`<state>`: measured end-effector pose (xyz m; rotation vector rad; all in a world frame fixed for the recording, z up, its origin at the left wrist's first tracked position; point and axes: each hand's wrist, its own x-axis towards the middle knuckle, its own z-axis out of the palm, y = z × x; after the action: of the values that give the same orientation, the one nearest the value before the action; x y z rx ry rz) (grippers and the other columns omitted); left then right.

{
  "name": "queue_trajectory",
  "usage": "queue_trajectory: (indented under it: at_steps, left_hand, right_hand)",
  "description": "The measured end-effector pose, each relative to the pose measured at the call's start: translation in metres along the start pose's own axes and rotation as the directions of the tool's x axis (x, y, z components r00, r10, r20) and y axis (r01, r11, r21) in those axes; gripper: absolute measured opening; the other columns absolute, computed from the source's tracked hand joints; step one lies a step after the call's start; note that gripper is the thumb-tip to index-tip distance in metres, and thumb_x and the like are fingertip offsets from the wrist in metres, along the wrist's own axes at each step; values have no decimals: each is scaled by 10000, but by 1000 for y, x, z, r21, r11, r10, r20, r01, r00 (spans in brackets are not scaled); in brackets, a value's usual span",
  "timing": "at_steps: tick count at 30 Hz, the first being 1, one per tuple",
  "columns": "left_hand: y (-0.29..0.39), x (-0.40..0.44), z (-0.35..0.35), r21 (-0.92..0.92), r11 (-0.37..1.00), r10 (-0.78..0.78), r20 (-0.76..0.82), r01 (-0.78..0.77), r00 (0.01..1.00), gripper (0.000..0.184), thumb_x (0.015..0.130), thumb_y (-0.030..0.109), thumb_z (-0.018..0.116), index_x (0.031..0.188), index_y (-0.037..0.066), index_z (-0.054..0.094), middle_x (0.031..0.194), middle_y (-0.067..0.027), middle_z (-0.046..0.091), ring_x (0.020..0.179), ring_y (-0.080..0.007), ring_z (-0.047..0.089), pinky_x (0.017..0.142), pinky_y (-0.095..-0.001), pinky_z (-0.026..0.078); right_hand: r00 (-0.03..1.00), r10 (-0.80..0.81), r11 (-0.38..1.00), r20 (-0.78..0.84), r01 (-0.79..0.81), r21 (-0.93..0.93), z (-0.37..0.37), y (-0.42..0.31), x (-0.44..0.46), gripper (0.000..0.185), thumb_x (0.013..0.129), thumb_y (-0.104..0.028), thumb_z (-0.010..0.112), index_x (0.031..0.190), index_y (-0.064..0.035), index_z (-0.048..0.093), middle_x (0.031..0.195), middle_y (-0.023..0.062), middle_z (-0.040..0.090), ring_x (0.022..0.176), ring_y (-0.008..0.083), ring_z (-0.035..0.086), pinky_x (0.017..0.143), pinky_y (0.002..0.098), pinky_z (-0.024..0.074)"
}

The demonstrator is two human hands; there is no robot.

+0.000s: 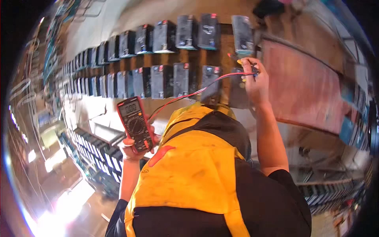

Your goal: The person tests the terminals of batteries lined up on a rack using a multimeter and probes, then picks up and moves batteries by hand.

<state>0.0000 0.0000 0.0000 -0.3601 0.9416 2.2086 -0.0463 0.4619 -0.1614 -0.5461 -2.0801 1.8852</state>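
Note:
My left hand (pixel 133 151) is wrapped round a red-and-black digital multimeter (pixel 136 123), held in front of the orange apron. Its display seems to read zeros. A red and a black test lead (pixel 192 94) run from the meter across to my right hand (pixel 257 83). The fingers there are closed on the test probes (pixel 254 72), partly hidden by the hand. Just beyond the fingertips stands a dark block-shaped battery (pixel 242 32); whether a probe tip touches it I cannot tell. Another battery (pixel 211 75) is left of my right hand, under the leads.
Two long rows of similar batteries (pixel 164 35) stretch away to the left on a brown surface (pixel 150 60). A large reddish panel (pixel 302 85) lies to the right. More racks of dark units (pixel 92 148) stand lower left. Cables (pixel 29 79) hang at far left.

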Motion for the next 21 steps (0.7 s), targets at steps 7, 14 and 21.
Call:
queue_trajectory:
  at_steps: [7, 14, 21]
  left_hand:
    - [-5, -34, -25, -38, 992, 116, -166, -124, 979, 1153, 735, 351, 862, 1708, 16, 342, 1300, -262, 693, 1069, -455, 750, 795, -489, 689]
    - [-25, -50, -26, -121, 965, 198, -235, -231, 952, 1193, 702, 338, 870, 1704, -18, 330, 1285, -266, 696, 1030, -464, 760, 774, -487, 689]
    - [-34, -49, -29, -178, 948, 228, -195, -263, 954, 1168, 703, 317, 823, 1705, -15, 323, 1315, -278, 675, 1082, -465, 761, 794, -496, 686]
  right_hand:
    - [855, -433, 789, 284, 512, -338, 91, 1, 78, 290, 989, -16, 739, 1270, -86, 724, 1151, 160, 751, 1055, 405, 747, 893, 469, 600]
    - [872, -338, 802, 354, 464, -376, 102, -14, 74, 460, 926, 37, 754, 1363, -93, 692, 1192, 133, 750, 1083, 366, 757, 937, 451, 614]
    - [878, -261, 793, 400, 431, -430, 99, -8, 80, 485, 924, 53, 749, 1384, -92, 691, 1230, 140, 757, 1146, 348, 751, 1003, 440, 595]
